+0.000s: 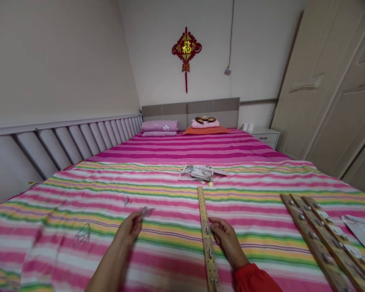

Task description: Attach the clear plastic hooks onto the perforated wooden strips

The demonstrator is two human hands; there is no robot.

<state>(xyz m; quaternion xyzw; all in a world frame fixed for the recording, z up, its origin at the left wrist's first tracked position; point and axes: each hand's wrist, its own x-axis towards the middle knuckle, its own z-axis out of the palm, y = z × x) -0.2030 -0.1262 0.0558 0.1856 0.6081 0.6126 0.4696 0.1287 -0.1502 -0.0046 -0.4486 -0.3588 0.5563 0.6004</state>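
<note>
My left hand (130,228) is closed, thumb and fingers pinched at a small clear plastic piece (146,211) that sticks out past the fingertips. A long, narrow wooden strip (203,209) with rows of holes lies lengthwise on the striped sheet. Several small metal hooks (210,254) sit along its nearer half. At the strip's right edge, my right hand (226,239), in a red sleeve, has curled fingers gripping the edge beside the farthest hook. Another clear scrap (127,201) lies beyond my left hand.
Several wooden strips with metal fittings (314,235) lie at the right, beside a white sheet-like item (361,231). Plastic packets (197,173) rest beyond the middle strip. Thin wire-like loops (82,234) lie at the left. A white rail (79,136) borders the bed's left side.
</note>
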